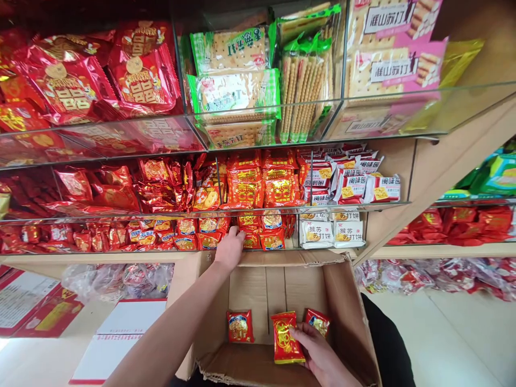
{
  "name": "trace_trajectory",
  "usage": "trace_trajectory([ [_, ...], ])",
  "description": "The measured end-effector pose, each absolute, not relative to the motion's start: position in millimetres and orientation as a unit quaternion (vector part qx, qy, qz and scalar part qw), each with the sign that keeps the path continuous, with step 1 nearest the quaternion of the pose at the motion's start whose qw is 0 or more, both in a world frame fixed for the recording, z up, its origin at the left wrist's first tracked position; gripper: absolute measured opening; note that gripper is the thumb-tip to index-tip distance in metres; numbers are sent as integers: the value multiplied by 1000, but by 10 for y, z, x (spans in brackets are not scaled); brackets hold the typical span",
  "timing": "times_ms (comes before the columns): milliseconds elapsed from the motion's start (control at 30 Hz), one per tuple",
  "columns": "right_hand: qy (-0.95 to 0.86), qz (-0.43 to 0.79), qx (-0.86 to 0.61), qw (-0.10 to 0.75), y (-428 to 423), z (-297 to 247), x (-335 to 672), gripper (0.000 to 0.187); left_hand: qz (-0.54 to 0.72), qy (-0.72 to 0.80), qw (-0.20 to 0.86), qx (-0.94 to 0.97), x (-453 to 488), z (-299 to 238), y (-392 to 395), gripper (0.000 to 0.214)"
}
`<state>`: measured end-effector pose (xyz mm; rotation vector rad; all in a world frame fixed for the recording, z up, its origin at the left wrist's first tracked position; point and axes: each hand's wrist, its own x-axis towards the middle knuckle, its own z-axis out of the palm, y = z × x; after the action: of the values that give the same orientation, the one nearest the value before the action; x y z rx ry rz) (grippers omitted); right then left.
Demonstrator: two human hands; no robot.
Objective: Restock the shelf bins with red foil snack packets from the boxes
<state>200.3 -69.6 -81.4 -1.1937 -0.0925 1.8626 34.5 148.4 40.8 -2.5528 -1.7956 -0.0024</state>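
Red packet [284, 339] in right hand [316, 349]

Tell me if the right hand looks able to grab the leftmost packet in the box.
Probably not as it stands: the right hand is holding a red packet. Otherwise the way seems free; nothing covers the leftmost packet in the open box.

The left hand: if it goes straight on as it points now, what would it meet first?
The left hand would probably meet the small red packets on the shelf, right in front of it; whether it already touches them is unclear.
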Motion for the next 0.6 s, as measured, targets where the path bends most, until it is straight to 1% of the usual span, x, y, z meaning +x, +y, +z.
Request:
trace_trajectory([
  [133,-42,747,-492,445,-694,-843,2007,27,39,-583,6,-811,401,445,1521,34],
  [300,-47,751,-486,444,-696,-839,2013,26,78,-598,2,-798,523,570,1575,33],
  [600,-33,750,-495,437,-699,-830,2013,27,61,-598,-8,-799,472,533,1549,27],
])
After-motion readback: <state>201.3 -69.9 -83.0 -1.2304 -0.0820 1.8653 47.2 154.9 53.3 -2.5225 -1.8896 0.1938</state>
